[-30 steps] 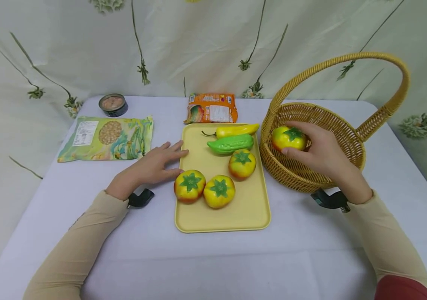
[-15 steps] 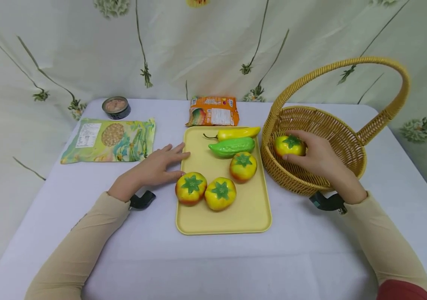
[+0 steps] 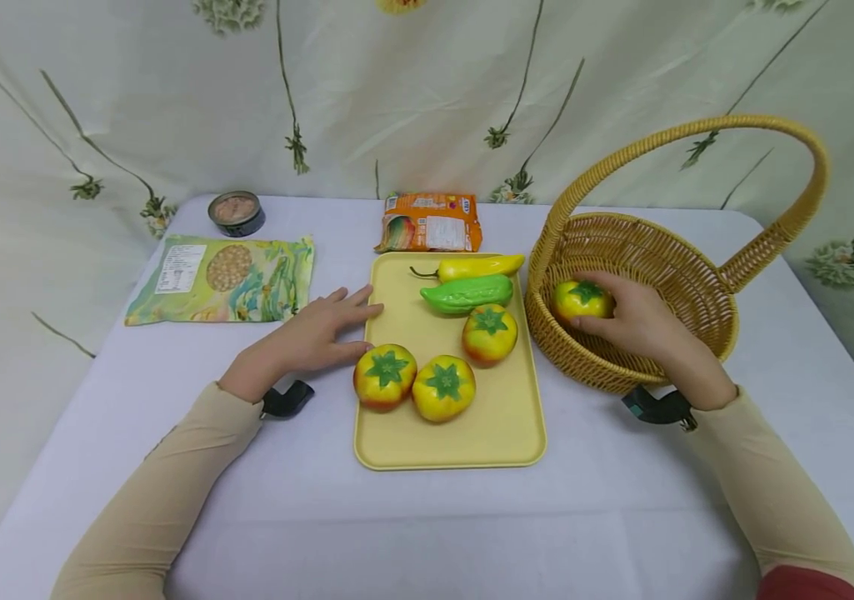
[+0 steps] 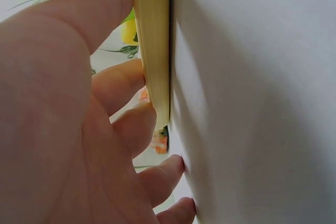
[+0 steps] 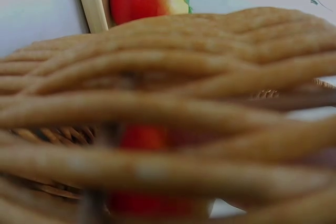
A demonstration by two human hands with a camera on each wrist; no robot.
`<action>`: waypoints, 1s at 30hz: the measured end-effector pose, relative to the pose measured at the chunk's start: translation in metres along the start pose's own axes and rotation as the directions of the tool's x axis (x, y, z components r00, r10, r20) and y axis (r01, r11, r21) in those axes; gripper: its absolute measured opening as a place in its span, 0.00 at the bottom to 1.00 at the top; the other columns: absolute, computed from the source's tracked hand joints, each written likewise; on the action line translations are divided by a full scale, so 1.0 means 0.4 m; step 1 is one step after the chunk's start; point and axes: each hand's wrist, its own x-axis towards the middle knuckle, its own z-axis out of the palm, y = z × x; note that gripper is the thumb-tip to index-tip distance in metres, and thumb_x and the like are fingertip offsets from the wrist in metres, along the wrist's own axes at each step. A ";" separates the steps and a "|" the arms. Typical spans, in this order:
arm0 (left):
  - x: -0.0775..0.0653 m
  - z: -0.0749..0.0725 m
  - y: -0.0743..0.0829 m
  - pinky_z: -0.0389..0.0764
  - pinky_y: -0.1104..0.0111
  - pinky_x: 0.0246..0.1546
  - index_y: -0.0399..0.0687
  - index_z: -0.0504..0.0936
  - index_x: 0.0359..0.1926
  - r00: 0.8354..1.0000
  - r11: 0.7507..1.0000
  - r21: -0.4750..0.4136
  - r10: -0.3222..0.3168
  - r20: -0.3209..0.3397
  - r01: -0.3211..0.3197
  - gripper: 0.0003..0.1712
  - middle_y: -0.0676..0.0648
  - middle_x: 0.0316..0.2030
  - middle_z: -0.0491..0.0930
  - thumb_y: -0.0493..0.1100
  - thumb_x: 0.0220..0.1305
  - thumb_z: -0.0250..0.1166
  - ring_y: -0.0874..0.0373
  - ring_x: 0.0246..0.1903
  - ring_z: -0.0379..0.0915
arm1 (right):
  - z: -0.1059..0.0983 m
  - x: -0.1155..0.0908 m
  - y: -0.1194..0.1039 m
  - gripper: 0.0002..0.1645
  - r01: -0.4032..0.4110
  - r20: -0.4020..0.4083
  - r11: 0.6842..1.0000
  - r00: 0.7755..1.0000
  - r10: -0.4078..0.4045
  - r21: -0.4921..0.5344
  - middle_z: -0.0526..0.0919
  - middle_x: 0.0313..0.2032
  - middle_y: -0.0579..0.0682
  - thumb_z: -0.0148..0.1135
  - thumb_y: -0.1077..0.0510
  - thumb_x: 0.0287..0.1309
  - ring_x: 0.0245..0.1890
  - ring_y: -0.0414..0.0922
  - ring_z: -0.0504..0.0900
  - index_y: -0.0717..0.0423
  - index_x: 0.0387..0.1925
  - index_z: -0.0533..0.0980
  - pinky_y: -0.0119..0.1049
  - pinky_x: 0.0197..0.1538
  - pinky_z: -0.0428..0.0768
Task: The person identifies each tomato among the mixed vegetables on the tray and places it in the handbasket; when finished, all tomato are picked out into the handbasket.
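My right hand (image 3: 636,317) reaches into the wicker basket (image 3: 572,362) and grips a yellow-red persimmon (image 3: 576,302) with a green leafy top, low inside near the left wall. In the right wrist view, blurred basket weave (image 5: 157,103) covers most of that hand's work. My left hand (image 3: 314,333) lies with fingers spread at the left edge of the yellow tray (image 3: 449,446); thumb and some fingertips touch its rim. Beside the thumb sits one persimmon (image 3: 385,377) on the tray, next to a second persimmon (image 3: 443,388). A third persimmon (image 3: 490,333) is farther right.
At the tray's far end lie a yellow chili pepper (image 3: 479,267) and a green pepper (image 3: 467,294). Behind them is an orange packet (image 3: 430,223). A green bag (image 3: 220,279) and an open can (image 3: 236,214) are at left. The basket's tall handle (image 3: 696,125) arches overhead.
My right hand has lowered the persimmon a little deeper into the basket. The left hand keeps its place at the tray edge. The head view has shifted slightly.
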 end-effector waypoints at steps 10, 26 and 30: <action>0.000 -0.001 0.005 0.49 0.29 0.72 0.45 0.68 0.74 1.000 1.000 -0.011 -0.001 0.001 0.001 0.35 0.35 0.79 0.52 0.48 0.70 0.64 0.21 0.75 0.44 | -0.001 -0.001 -0.001 0.38 0.024 0.043 0.996 0.999 -0.028 0.085 0.70 0.68 0.70 0.56 0.61 0.66 0.62 0.63 0.73 0.62 0.76 0.60 0.63 0.63 0.73; 0.002 -0.001 0.007 0.48 0.29 0.72 0.45 0.68 0.74 1.000 1.000 -0.011 -0.016 0.007 0.016 0.35 0.36 0.80 0.52 0.48 0.70 0.64 0.22 0.76 0.44 | -0.001 -0.001 0.000 0.44 0.063 0.028 0.996 0.997 -0.065 0.060 0.68 0.69 0.72 0.64 0.62 0.65 0.64 0.68 0.73 0.62 0.78 0.56 0.66 0.64 0.73; 0.002 0.001 0.004 0.48 0.29 0.72 0.45 0.69 0.74 1.000 1.000 -0.008 -0.018 0.007 0.018 0.35 0.36 0.80 0.52 0.49 0.69 0.64 0.22 0.76 0.44 | 0.002 0.000 0.001 0.45 0.056 0.030 0.997 0.998 -0.058 0.059 0.68 0.69 0.71 0.65 0.62 0.64 0.62 0.68 0.74 0.60 0.78 0.56 0.65 0.62 0.75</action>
